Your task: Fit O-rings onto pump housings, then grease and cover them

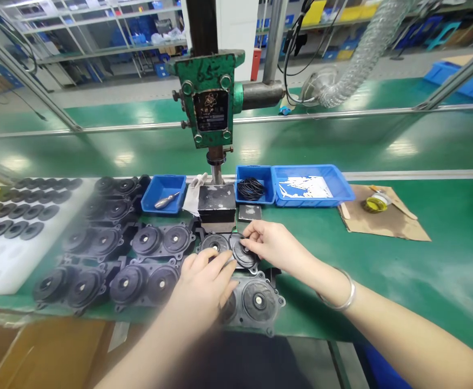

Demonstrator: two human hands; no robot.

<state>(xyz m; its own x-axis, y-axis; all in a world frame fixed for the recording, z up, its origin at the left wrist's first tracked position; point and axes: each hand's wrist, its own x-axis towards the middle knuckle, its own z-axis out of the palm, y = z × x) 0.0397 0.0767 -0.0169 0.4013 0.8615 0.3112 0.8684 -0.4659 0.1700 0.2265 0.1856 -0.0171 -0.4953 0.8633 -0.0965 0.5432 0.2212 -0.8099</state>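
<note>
A black two-disc plastic housing [224,244] lies on the green bench in front of the press block. My right hand [274,246] pinches a thin black ring against its right-hand disc [244,255], fingers curled. My left hand [206,281] rests on the housing's near edge, fingers together and pressing down beside the same disc. A second housing [256,303] lies just below, partly under my left hand.
A green press [210,97] stands behind with a black block [217,201] under it. Several more housings [139,259] lie at left beside a white foam tray [5,254] of discs. Blue bins hold a tool [164,193], black rings [251,186] and white pieces [311,186]. Cardboard [382,216] lies at right.
</note>
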